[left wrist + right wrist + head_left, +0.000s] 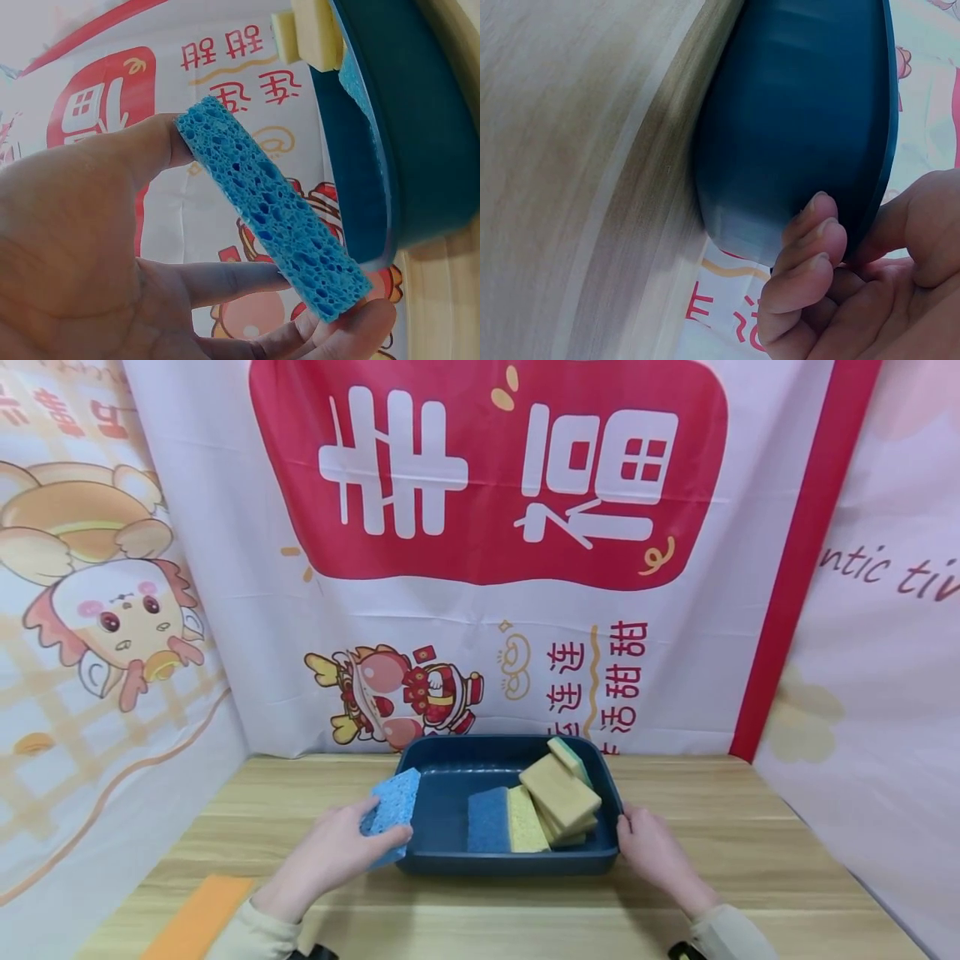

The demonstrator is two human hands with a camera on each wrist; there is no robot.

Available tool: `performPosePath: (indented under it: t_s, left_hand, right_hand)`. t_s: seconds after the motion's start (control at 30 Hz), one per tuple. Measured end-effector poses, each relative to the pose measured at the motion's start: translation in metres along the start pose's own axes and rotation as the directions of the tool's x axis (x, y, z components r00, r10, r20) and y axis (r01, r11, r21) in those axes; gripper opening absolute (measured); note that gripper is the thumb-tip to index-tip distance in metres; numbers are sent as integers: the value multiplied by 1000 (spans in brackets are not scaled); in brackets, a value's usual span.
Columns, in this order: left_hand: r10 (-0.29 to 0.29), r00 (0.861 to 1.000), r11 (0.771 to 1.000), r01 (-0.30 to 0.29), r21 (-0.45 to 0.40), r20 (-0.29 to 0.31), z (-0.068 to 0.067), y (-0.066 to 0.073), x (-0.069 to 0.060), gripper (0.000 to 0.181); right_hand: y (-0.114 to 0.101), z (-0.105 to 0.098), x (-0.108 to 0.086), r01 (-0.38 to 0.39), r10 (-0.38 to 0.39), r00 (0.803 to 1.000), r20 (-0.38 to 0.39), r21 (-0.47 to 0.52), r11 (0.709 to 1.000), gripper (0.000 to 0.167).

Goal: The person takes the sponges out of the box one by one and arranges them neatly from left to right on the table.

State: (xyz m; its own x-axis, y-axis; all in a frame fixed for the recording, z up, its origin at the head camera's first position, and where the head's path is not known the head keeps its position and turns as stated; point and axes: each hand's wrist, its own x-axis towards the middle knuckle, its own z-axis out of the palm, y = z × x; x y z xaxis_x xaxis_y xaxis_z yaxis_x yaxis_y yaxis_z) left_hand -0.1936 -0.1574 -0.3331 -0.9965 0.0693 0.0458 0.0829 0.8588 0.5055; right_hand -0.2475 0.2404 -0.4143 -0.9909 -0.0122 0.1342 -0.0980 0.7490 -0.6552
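My left hand (330,856) pinches a blue sponge (395,808) between thumb and fingers, just at the left end of a dark blue plastic bin (510,864). Up close in the left wrist view, the sponge (270,206) shows a coarse, porous edge. At the bin's right end, my right hand (652,847) grips the rim. In the right wrist view its curled fingers (810,240) lie against the outer wall, with the thumb at the rim. Inside the bin, several beige sponges (561,789) are piled at the right, beside a yellow sponge (528,820) and a blue sponge (488,820).
The bin stands on a wood-grain table (705,810), close to a printed cloth backdrop (480,610). An orange flat piece (198,914) lies at the table's front left. Printed cloths also hang along the left and right sides.
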Motion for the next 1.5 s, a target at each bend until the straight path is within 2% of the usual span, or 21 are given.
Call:
performPosePath:
  t_s: [0.17,0.5,0.8,1.1,1.23,1.4,1.5]
  left_hand:
    - [-30,1000,999,29,32,7,-3,-9,-3,95]
    - [-51,999,996,51,74,1,-12,-31,-13,99]
    - [-84,996,986,81,149,18,-19,-60,-23,102]
    - [-131,989,974,116,192,67,-22,-90,-27,101]
    - [-156,982,969,132,208,103,-19,-100,-31,100]
    - [-219,962,960,182,214,163,-14,-107,-34,97]
    - [-223,958,955,177,238,182,-11,-110,-35,92]
  right_hand:
    - [0,-1,1,-21,21,1000,17,10,1000,29]
    - [-1,-2,4,-3,3,1000,17,8,1000,31]
    - [-2,-2,4,7,-7,1000,10,-7,1000,30]
    - [-2,-1,5,0,0,1000,15,-8,1000,30]
    - [-1,-1,5,-5,5,1000,20,-5,1000,29]
    - [0,-1,3,-14,15,1000,25,-8,1000,30]
    - [1,-1,3,-24,24,999,38,-6,1000,31]
